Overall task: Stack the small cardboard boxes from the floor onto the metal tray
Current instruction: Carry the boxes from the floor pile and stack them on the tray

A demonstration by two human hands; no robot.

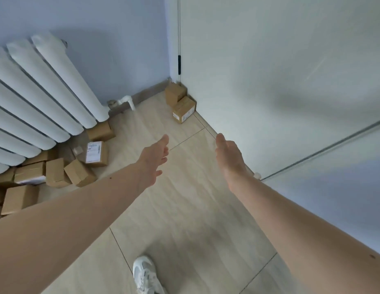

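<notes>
Two small cardboard boxes stand in the far corner: a labelled box (183, 111) in front and a plain box (175, 94) behind it against the wall. Both my arms reach out toward them. My left hand (157, 159) is open with straight fingers and holds nothing. My right hand (228, 153) is also open and empty. Each hand is well short of the two boxes. A heap of several more small cardboard boxes (57, 168) lies on the floor at the left under the radiator. No metal tray is in view.
A white radiator (42, 92) fills the left wall, its pipe (127, 101) near the skirting. A white door or panel (269, 81) stands on the right. My white shoe (145, 274) is on the pale tiled floor (184, 209).
</notes>
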